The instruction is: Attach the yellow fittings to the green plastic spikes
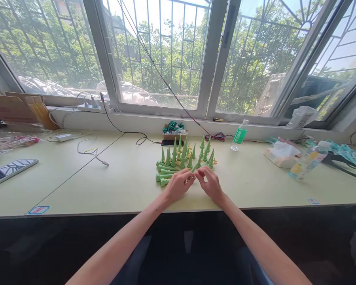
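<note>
My left hand (179, 185) and my right hand (209, 183) meet above the table near its front edge. Thumb and fingers are pinched on both, fingertips almost touching; whatever lies between them is too small to make out. Just beyond stand several green pointed cones (182, 156), upright in a cluster, some with small yellow pieces beside them. Left of my left hand lie several green tubes (163, 178) with wider ends, side by side, partly covered by that hand.
Behind the cones are a dark phone (170, 143) and a small box (175, 130) holding green material. Rightward stand a green-labelled bottle (239, 135), a tissue pack (282, 153) and a tilted bottle (310, 161). Cables (91, 152) and a tablet (10, 172) lie on the left.
</note>
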### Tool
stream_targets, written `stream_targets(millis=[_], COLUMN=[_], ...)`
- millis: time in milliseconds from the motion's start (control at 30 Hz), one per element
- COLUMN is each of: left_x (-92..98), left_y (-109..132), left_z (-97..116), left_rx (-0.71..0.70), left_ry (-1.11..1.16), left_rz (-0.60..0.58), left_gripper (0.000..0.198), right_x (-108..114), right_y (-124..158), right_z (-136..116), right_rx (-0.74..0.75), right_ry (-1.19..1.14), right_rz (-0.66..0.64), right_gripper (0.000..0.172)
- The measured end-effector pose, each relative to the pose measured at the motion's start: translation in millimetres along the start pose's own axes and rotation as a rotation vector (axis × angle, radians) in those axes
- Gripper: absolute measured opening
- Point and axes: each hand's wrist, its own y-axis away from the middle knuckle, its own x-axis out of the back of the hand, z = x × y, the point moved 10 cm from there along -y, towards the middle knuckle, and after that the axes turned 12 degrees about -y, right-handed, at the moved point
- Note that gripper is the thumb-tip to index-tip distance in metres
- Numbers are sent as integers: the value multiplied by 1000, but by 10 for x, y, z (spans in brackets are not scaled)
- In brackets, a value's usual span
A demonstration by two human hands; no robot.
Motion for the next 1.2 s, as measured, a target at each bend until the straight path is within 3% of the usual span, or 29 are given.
stream_targets(millis=[267, 600, 1200], left_x=[44, 78, 86], left_y=[-1, -6, -9], left_z=[-35, -115, -106], left_rx=[7, 24, 45], left_ry=[44, 73, 61], left_rz=[35, 123, 105], left_gripper=[24, 18, 24], right_x=[-20, -51, -19], right_y=[-15, -29, -22], right_z=[43, -51, 4], right_rx=[-64, 32, 24], right_ry=[-10, -106, -137], right_rz=[-20, -41, 3], right_gripper=[22, 16, 14])
